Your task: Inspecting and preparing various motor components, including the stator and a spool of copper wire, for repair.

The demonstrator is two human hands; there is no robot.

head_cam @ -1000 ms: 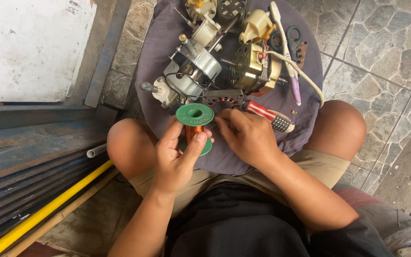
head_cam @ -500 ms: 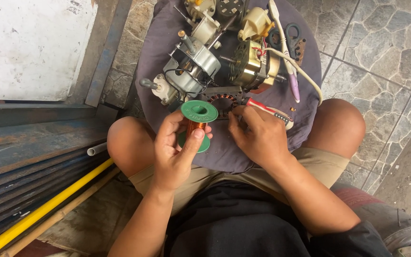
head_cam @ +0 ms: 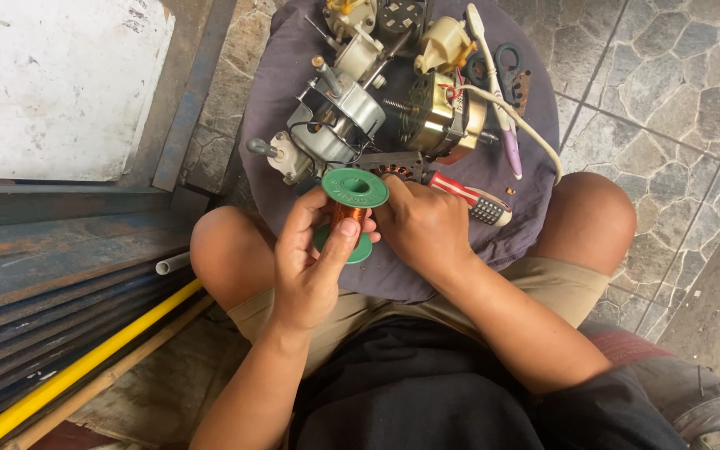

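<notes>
My left hand [head_cam: 314, 262] grips a green plastic spool of copper wire [head_cam: 352, 208], thumb across the winding, held upright over my lap. My right hand [head_cam: 422, 225] rests beside the spool on its right, fingertips pinched at the wire near the top flange. Just beyond the spool lies a motor stator with copper windings [head_cam: 393, 167], partly hidden by my fingers.
A purple-grey cloth [head_cam: 277, 108] on the stone floor carries several small fan motors [head_cam: 339, 125], a brass-coloured motor [head_cam: 439, 117], a red-handled screwdriver [head_cam: 468, 196], a white-and-purple tool [head_cam: 497, 108] and scissors [head_cam: 510, 71]. Metal bars and a yellow pipe [head_cam: 85, 367] lie at the left.
The spool has risen slightly and turned in my left hand. My right hand has moved left from the screwdriver to the spool's side.
</notes>
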